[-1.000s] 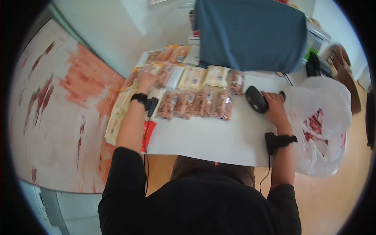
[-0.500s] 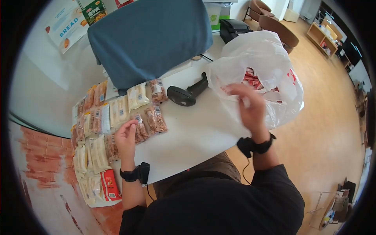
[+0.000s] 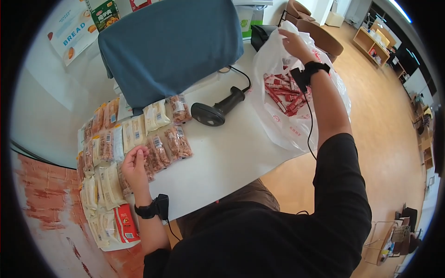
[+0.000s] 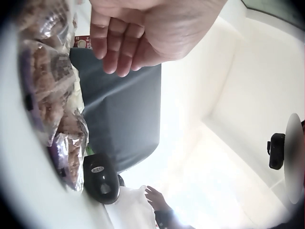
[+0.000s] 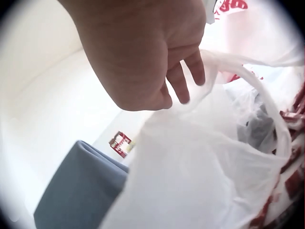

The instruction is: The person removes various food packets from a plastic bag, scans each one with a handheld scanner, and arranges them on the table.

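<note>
My right hand [image 3: 296, 45] is at the raised top edge of a white plastic bag [image 3: 268, 121], its thumb and fingers pinching the thin plastic. In the right wrist view, the bag's loop handle [image 5: 259, 90] curves away beside the fingers. Many slim red-and-white wrapped sticks [image 3: 282, 90] lie inside the open bag. My left hand [image 3: 136, 167] hovers with loosely bent fingers over the clear packs of brown crumbly food [image 3: 177, 141]; nothing shows in its palm in the left wrist view. Between the hands lies a black barcode scanner [image 3: 211, 113].
Rows of cream-coloured packs [image 3: 111, 183] and one red pack [image 3: 126, 223] fill the left side of the white table [image 3: 218, 155]. A blue-grey cloth [image 3: 171, 46] covers a bulky object at the back. Brown chairs [image 3: 320, 37] stand beyond the bag.
The head view has swung right. My right hand left the scanner, moved over the bag and now lifts its far edge, showing more red sticks. My left hand drew back from the far packs.
</note>
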A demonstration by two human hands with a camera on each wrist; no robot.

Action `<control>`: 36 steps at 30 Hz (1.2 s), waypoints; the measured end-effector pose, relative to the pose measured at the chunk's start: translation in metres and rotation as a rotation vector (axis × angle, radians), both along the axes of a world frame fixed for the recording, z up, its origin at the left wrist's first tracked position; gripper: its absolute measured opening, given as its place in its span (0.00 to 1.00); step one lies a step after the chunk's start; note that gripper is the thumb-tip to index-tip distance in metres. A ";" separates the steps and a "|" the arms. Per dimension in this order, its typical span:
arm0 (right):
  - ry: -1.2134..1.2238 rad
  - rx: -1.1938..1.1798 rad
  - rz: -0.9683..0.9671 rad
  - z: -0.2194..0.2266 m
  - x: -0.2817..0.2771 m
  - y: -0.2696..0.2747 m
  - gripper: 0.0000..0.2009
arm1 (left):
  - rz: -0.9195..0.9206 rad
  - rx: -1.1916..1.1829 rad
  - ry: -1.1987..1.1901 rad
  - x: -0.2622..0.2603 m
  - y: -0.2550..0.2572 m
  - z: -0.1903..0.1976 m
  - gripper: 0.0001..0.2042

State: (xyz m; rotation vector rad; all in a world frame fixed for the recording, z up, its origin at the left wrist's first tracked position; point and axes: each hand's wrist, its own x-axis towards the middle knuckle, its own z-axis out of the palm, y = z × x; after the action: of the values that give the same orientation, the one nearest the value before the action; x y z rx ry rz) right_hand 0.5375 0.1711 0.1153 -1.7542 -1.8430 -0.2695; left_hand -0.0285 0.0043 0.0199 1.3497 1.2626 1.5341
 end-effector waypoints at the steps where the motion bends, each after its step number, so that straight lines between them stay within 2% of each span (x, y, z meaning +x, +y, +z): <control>1: 0.164 -0.030 0.032 0.005 -0.003 -0.004 0.13 | 0.006 -0.001 0.004 -0.001 0.000 0.000 0.08; 3: 0.488 -0.100 0.091 0.026 -0.017 -0.034 0.11 | 0.012 -0.007 0.012 -0.002 0.000 0.000 0.08; 4: 0.496 -0.167 0.065 0.032 -0.017 -0.048 0.10 | 0.011 -0.012 0.015 0.000 -0.001 0.001 0.08; 7: 0.607 -0.705 0.111 0.029 0.013 -0.090 0.08 | -0.008 -0.022 0.029 0.005 -0.004 0.003 0.08; 8: 0.695 -0.861 -0.007 0.023 0.012 -0.109 0.08 | -0.018 -0.026 0.035 0.006 -0.005 0.003 0.08; 9: 0.658 -0.997 -0.081 0.012 0.030 -0.118 0.11 | -0.025 -0.028 0.036 0.008 -0.006 0.004 0.08; 11: 0.344 -0.863 -0.310 -0.024 0.086 -0.126 0.14 | -0.036 -0.029 0.039 0.008 -0.007 0.004 0.08; 16: -0.105 -0.573 -0.779 -0.068 0.179 -0.124 0.23 | -0.035 -0.012 0.041 0.006 -0.006 0.001 0.09; 18: -0.556 -0.395 -0.744 -0.039 0.113 -0.149 0.17 | -0.033 -0.015 0.045 0.006 -0.006 0.000 0.09; 20: -0.542 -0.552 -0.583 -0.022 0.069 -0.150 0.14 | -0.036 -0.023 0.034 0.006 -0.006 0.002 0.09; 22: -0.466 -0.546 -0.453 -0.031 0.078 -0.146 0.13 | -0.036 -0.032 0.033 0.007 -0.007 0.002 0.08; 25: -0.253 -0.294 -0.300 -0.111 0.155 -0.123 0.12 | -0.026 -0.037 0.051 0.007 -0.007 0.002 0.08; 26: -0.272 -0.338 -0.343 -0.123 0.163 -0.121 0.12 | -0.020 -0.035 0.054 0.006 -0.006 0.002 0.08; 29: -0.144 -0.169 -0.282 -0.143 0.158 -0.124 0.13 | 0.001 -0.022 0.063 0.003 -0.005 0.000 0.08; 30: -0.143 -0.308 -0.454 -0.141 0.159 -0.126 0.14 | 0.007 -0.016 0.065 0.002 -0.004 0.001 0.08; 33: -0.169 -0.322 -0.543 -0.120 0.121 -0.135 0.14 | 0.010 -0.037 0.065 0.005 -0.006 0.004 0.09; 36: -0.241 -0.334 -0.696 -0.080 0.083 -0.142 0.12 | -0.002 -0.048 0.056 0.005 -0.004 0.001 0.09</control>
State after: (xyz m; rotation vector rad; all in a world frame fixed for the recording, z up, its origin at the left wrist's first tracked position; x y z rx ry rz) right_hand 0.6208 0.0291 0.0352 -2.6685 -1.4140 -0.4740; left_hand -0.0231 -0.0002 0.0214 1.3717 1.3237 1.4641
